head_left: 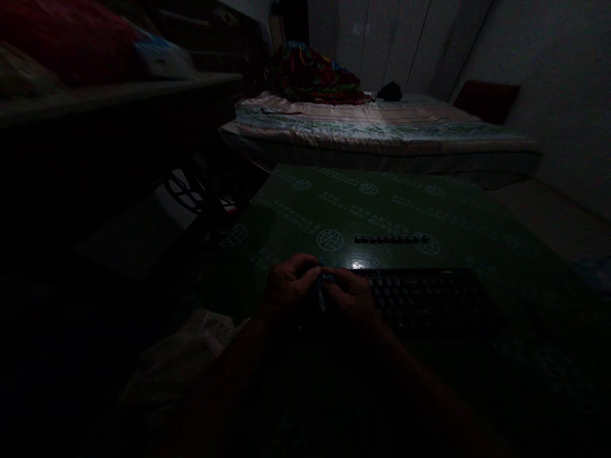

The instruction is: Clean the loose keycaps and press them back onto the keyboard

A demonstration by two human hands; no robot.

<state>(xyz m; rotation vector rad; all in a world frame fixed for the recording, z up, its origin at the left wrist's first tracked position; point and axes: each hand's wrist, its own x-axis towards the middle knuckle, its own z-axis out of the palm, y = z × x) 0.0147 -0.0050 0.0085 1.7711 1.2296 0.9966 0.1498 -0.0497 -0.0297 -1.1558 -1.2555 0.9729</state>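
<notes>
My left hand [290,280] and my right hand [351,294] meet above the left end of a black keyboard [429,294]. Both are closed, fingertips pinching a small, limp, pale-blue cloth [321,296] between them. Whether something tiny sits inside the cloth is hidden by my fingers and the dark. Behind the keyboard, several small black keycaps [391,240] stand in a straight row. My hands cover the keyboard's left part.
Everything rests on a green table [286,210] with printed globes. A pale crumpled cloth [205,331] lies left of my forearm. Beyond the table stands a bed [405,127] with a heaped blanket [315,73]. A cluttered shelf [210,79] juts in at left.
</notes>
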